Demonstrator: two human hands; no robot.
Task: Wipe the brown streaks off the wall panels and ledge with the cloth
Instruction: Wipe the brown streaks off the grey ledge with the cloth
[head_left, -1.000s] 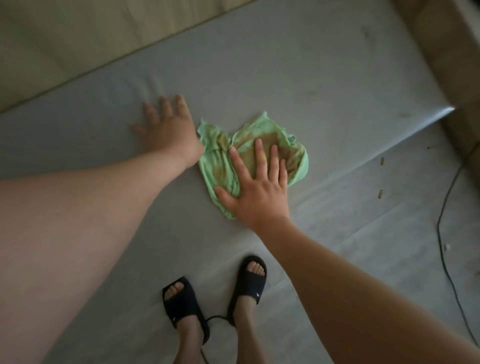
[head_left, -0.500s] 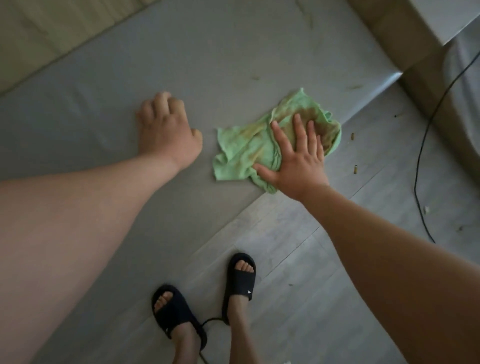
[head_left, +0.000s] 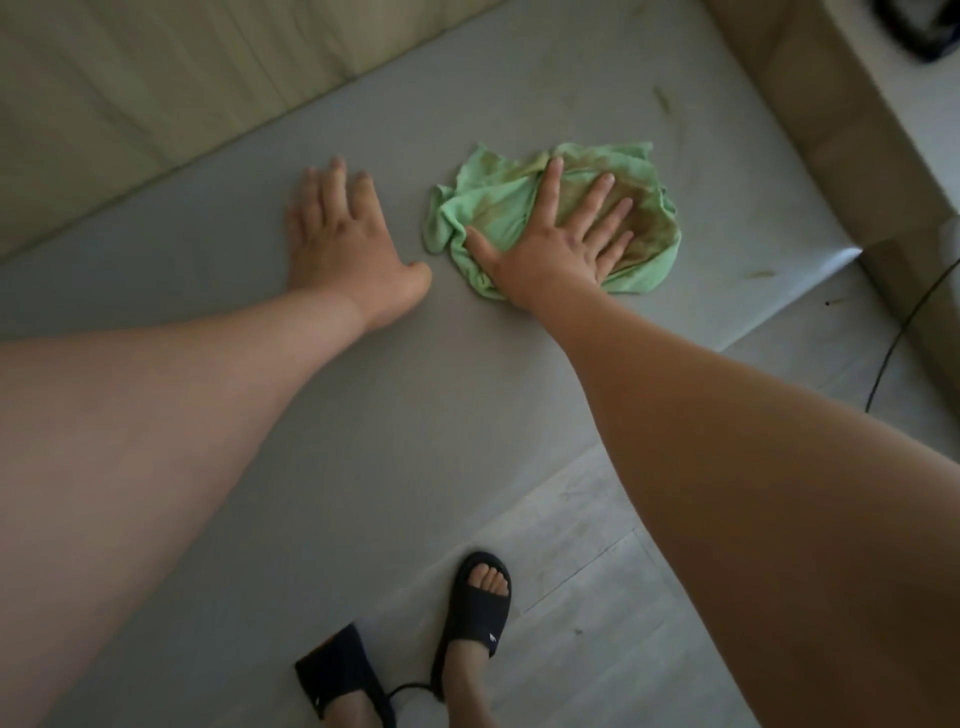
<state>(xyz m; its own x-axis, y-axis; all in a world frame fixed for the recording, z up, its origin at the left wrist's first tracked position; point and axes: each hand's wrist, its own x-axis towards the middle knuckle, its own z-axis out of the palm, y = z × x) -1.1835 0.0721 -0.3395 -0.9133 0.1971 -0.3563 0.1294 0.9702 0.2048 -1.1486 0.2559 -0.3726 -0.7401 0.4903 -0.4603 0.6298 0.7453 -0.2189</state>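
A crumpled green cloth (head_left: 498, 208), stained brown in its right half, lies flat against the grey wall panel (head_left: 467, 389). My right hand (head_left: 566, 239) presses on it with straight, spread fingers. My left hand (head_left: 343, 239) rests flat on the panel just left of the cloth, fingers straight. A thin brown streak (head_left: 661, 98) marks the panel above and right of the cloth. Another brown streak (head_left: 759, 274) sits near the panel's lower right corner.
A pale ribbed panel (head_left: 156, 93) borders the grey one at upper left. A beige ledge (head_left: 831, 130) runs along the right. Below lie the light wood-plank floor (head_left: 597, 597), my feet in black sandals (head_left: 480, 603), and a black cable (head_left: 904, 332) at right.
My right hand has slid the cloth up the panel, away from its lower edge by the floor. My left hand's fingers have straightened flat. The camera has shifted.
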